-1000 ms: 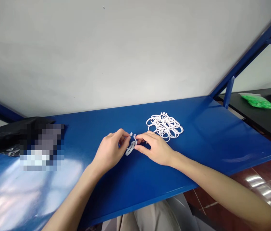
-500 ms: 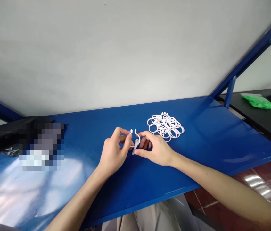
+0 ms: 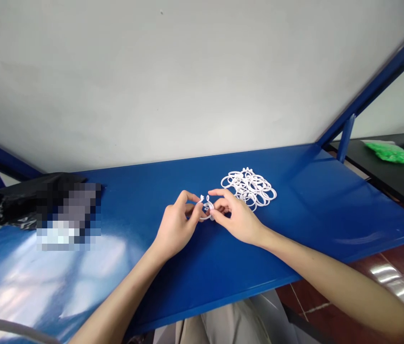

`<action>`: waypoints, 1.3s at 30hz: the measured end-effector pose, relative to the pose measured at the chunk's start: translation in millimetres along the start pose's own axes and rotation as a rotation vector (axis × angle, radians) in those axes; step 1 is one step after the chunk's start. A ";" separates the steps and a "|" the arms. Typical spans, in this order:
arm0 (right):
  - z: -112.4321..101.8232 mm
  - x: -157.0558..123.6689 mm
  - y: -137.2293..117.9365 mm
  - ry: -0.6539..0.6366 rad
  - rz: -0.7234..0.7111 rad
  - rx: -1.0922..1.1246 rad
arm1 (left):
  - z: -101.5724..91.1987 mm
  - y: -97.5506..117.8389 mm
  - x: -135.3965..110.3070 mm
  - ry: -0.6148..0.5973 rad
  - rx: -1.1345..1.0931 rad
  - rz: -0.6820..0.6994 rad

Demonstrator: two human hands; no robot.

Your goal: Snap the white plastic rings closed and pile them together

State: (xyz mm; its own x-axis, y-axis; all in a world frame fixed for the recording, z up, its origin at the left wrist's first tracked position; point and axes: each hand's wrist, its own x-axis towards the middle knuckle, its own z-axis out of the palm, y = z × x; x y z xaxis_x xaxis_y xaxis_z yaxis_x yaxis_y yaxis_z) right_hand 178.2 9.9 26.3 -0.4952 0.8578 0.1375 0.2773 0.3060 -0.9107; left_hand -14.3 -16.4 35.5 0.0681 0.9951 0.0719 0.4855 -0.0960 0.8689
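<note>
My left hand (image 3: pixel 175 224) and my right hand (image 3: pixel 236 217) meet over the middle of the blue table (image 3: pixel 144 267). Both pinch one small white plastic ring (image 3: pixel 206 208) between fingertips, its two ends apart at the top. The ring is held a little above the table surface. A pile of several white plastic rings (image 3: pixel 249 188) lies just behind and to the right of my right hand.
A crumpled black plastic bag (image 3: pixel 19 203) lies at the table's far left, partly blurred out. A grey wall stands close behind the table. A black table with a green bag (image 3: pixel 391 153) stands to the right, past a blue frame post (image 3: pixel 345 138).
Both hands have shifted slightly right and away from me. The ring has been turned from lying sideways to upright, and my fingertips have closed in on its open ends.
</note>
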 end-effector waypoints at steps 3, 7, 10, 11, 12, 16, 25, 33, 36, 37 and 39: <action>-2.2 -0.3 -1.2 -0.010 0.030 -0.067 | 1.0 -3.1 1.3 0.056 0.072 0.015; -5.0 -1.6 -4.8 -0.032 0.016 -0.123 | -1.8 -10.5 4.9 0.142 0.212 0.022; -5.7 -2.2 -8.9 -0.046 -0.027 -0.122 | -6.1 -14.6 8.6 0.183 0.379 0.021; -5.8 -2.4 -10.3 -0.046 -0.049 -0.123 | -7.6 -15.3 9.8 0.181 0.429 0.009; -6.1 -2.5 -11.7 -0.037 -0.072 -0.129 | -9.1 -15.9 10.8 0.172 0.475 -0.008; -8.6 -3.0 -13.8 0.047 -0.133 -0.114 | -14.2 -18.0 13.3 0.135 0.663 -0.081; -9.9 -1.1 -2.6 0.115 -0.057 0.179 | -14.9 -8.1 7.6 0.221 0.573 0.190; -5.9 3.1 1.1 0.178 0.000 0.295 | -8.3 6.6 -2.0 -0.093 -0.198 0.077; -4.4 2.5 2.0 0.164 0.015 0.250 | -5.0 4.2 -3.4 -0.056 -0.135 0.062; -4.0 1.9 1.8 0.161 0.001 0.203 | -4.1 3.6 -3.5 -0.043 -0.125 0.053; -3.8 0.1 0.5 0.163 -0.055 0.064 | -2.7 3.2 -3.3 -0.021 -0.131 0.037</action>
State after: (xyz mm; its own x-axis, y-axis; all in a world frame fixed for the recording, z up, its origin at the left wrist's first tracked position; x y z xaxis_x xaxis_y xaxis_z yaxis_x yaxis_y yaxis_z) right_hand 181.4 11.8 27.3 -0.3670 0.8976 0.2441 0.1981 0.3318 -0.9223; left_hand -15.3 -20.0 39.4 0.1028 0.9901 0.0956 0.3647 -0.1269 0.9224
